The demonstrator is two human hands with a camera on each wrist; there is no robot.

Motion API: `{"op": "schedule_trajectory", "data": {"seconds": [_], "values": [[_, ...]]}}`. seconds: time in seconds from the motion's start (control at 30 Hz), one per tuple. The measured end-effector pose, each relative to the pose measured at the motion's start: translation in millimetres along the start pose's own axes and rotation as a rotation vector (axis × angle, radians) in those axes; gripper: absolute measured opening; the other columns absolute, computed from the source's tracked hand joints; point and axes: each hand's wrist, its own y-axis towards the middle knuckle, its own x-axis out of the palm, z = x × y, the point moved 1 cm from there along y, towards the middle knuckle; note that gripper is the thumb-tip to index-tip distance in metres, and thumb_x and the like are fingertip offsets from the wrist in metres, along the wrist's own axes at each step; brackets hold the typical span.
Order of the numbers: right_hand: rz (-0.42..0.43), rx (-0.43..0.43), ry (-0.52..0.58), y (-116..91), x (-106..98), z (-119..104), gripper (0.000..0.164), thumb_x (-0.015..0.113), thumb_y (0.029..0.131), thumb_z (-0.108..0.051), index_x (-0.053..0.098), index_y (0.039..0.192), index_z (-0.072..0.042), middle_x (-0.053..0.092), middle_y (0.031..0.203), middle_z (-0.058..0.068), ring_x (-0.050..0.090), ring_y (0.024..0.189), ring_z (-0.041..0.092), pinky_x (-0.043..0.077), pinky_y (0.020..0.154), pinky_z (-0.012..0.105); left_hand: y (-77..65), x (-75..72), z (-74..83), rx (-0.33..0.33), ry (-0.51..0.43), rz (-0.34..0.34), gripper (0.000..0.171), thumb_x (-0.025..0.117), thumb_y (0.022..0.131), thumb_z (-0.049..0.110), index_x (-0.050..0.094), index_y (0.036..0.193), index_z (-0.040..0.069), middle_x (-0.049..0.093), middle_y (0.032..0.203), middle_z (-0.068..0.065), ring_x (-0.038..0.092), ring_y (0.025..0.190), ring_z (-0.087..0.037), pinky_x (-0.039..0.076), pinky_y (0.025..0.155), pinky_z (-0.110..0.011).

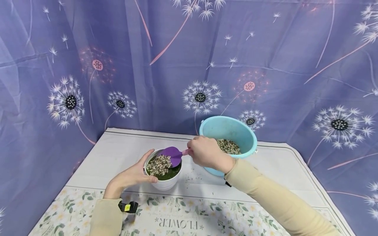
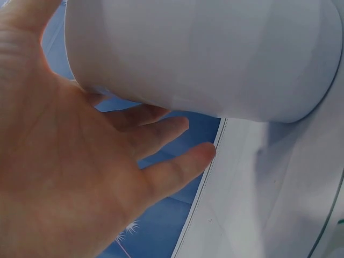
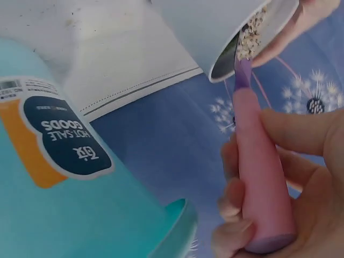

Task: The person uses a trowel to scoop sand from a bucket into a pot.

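My right hand (image 1: 205, 152) grips the pink handle (image 3: 262, 172) of a small purple trowel (image 1: 175, 156). The trowel's blade is over the mouth of a white flowerpot (image 1: 165, 185), beside a heap of pale granular soil mix (image 1: 159, 165). Dark green material shows around the heap inside the pot. My left hand (image 1: 134, 173) holds the pot from its left side, thumb near the front rim and fingers toward the back. In the left wrist view, several fingers extend along the pot's wall (image 2: 204, 59); the fingertips nearest the pot are partly hidden.
A light blue bucket (image 1: 229, 126) with more of the granular mix (image 1: 228, 146) stands to the right, partly behind my right forearm. Crumbs (image 1: 193, 178) lie on the flower-printed tablecloth (image 1: 127, 141) between pot and bucket. A purple dandelion curtain (image 1: 165, 91) hangs behind the table.
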Motion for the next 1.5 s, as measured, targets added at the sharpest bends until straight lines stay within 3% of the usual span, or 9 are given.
{"op": "schedule_trajectory", "data": {"seconds": [0.17,0.27,0.43,0.67,0.77,0.93,1.07,1.33,1.5], "values": [[0.255,-0.069,-0.190,-11.2,6.1,-7.7,0.020,0.067,0.091,-0.021,0.064,0.074,-0.013,0.055,0.071,0.003,0.053,0.067,0.023,0.043,0.049,0.036,-0.3,0.2,0.5,0.008,0.008,-0.002,0.127,0.090,0.070,0.031,0.000,0.157,0.010,0.006,0.155,-0.034,0.013,0.138,-0.056,0.012,0.107,-0.072],[0.357,-0.105,-0.278,-17.0,8.4,-10.1,0.016,0.065,0.091,-0.016,0.064,0.076,-0.011,0.054,0.073,0.004,0.049,0.069,0.023,0.038,0.053,0.035,-1.0,0.2,1.6,0.010,0.009,-0.003,0.125,0.089,0.071,0.030,0.000,0.157,0.010,0.004,0.156,-0.032,0.009,0.139,-0.055,0.010,0.107,-0.072],[0.451,-0.164,-0.417,-24.8,9.7,-11.1,0.011,0.055,0.092,-0.010,0.062,0.083,-0.008,0.052,0.078,0.006,0.045,0.072,0.024,0.035,0.058,0.034,-1.5,0.6,1.7,0.007,-0.004,-0.002,0.124,0.088,0.072,0.027,0.000,0.157,0.011,0.001,0.157,-0.031,0.006,0.140,-0.054,0.008,0.107,-0.071],[0.546,-0.210,-0.557,-33.4,9.2,-8.8,0.030,0.034,0.101,-0.013,0.064,0.099,-0.008,0.054,0.084,0.007,0.045,0.073,0.024,0.036,0.061,0.035,-1.3,1.1,-0.3,0.010,-0.027,-0.006,0.123,0.089,0.071,0.026,0.001,0.157,0.011,0.001,0.157,-0.031,0.006,0.140,-0.054,0.007,0.107,-0.071],[0.539,-0.203,-0.542,-34.4,10.3,-6.8,0.027,0.037,0.100,-0.011,0.064,0.098,-0.008,0.053,0.083,0.007,0.044,0.072,0.024,0.037,0.061,0.035,-2.6,0.6,-0.1,0.003,-0.034,-0.007,0.124,0.088,0.071,0.025,0.000,0.157,0.011,0.000,0.157,-0.031,0.005,0.140,-0.055,0.006,0.107,-0.072],[0.499,-0.153,-0.415,-35.2,8.1,-1.6,0.014,0.053,0.086,-0.004,0.065,0.094,-0.008,0.056,0.080,0.006,0.047,0.072,0.025,0.038,0.060,0.035,-2.3,0.3,1.0,-0.001,-0.020,-0.013,0.125,0.089,0.071,0.027,0.000,0.157,0.013,-0.001,0.157,-0.032,0.007,0.139,-0.056,0.008,0.106,-0.072],[0.507,-0.107,-0.319,-35.4,-0.2,2.4,0.007,0.062,0.090,-0.011,0.067,0.092,-0.007,0.061,0.078,0.006,0.053,0.071,0.025,0.039,0.056,0.034,-1.7,0.0,3.6,0.002,-0.008,-0.017,0.126,0.089,0.071,0.030,-0.001,0.157,0.013,-0.001,0.156,-0.033,0.008,0.139,-0.057,0.010,0.106,-0.072],[0.457,-0.040,-0.131,-45.6,-36.6,23.8,0.008,0.071,0.089,-0.018,0.067,0.088,-0.010,0.060,0.074,0.002,0.056,0.068,0.023,0.044,0.050,0.035,-1.2,-1.7,11.0,0.026,0.088,0.007,0.125,0.088,0.071,0.029,0.000,0.158,0.011,0.002,0.157,-0.031,0.007,0.140,-0.054,0.012,0.106,-0.072],[0.381,0.026,-0.051,-53.9,-59.4,49.2,0.005,0.070,0.089,-0.015,0.068,0.089,-0.010,0.058,0.071,0.000,0.053,0.061,0.019,0.045,0.045,0.032,4.3,-4.3,21.7,0.028,0.191,0.047,0.109,0.081,0.080,0.034,0.009,0.158,0.013,0.012,0.157,-0.028,0.014,0.141,-0.051,0.016,0.107,-0.071]]}}
